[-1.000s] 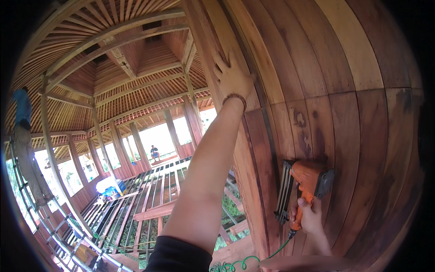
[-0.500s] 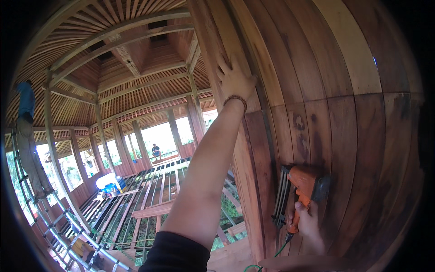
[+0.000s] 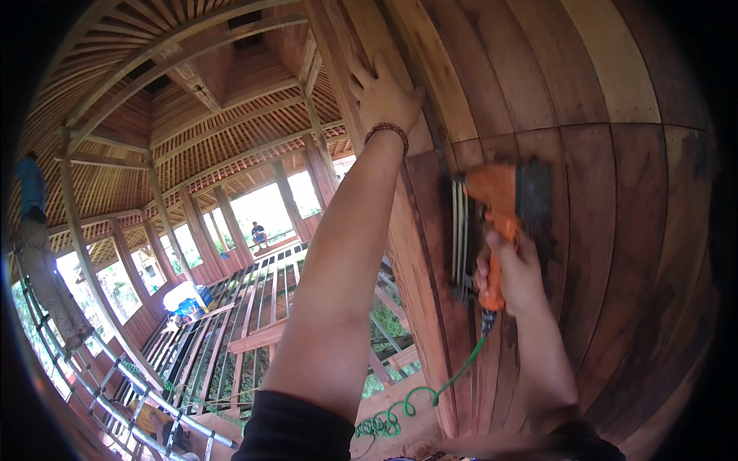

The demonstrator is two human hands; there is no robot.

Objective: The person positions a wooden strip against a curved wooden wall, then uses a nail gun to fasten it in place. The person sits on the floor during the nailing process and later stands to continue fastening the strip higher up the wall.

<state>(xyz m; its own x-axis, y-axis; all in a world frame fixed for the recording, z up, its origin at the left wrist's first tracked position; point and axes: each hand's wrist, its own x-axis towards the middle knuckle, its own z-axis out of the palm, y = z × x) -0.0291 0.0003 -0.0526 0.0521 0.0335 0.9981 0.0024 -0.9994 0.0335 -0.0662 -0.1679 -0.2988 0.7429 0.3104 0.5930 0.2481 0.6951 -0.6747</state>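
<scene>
My left hand lies with fingers spread against a wooden board at the edge of the plank wall, a beaded bracelet round its wrist. To the right and lower, my right hand is wrapped round the handle of an orange nail gun. The gun's dark rounded end points right, and its slim magazine runs down on the left, close to the boards. From the bottom of the handle hangs a green coiled air hose. Whether the gun's nose touches the wall cannot be made out.
Open floor joists spread below left, with greenery showing between them. A person stands on a metal ladder at the far left. Another person sits by the far openings. Blue and white containers rest on the joists.
My right hand has raised the nail gun up the wall, bringing more of the forearm and green hose into view. The left hand stays pressed on the board while the view has shifted slightly.
</scene>
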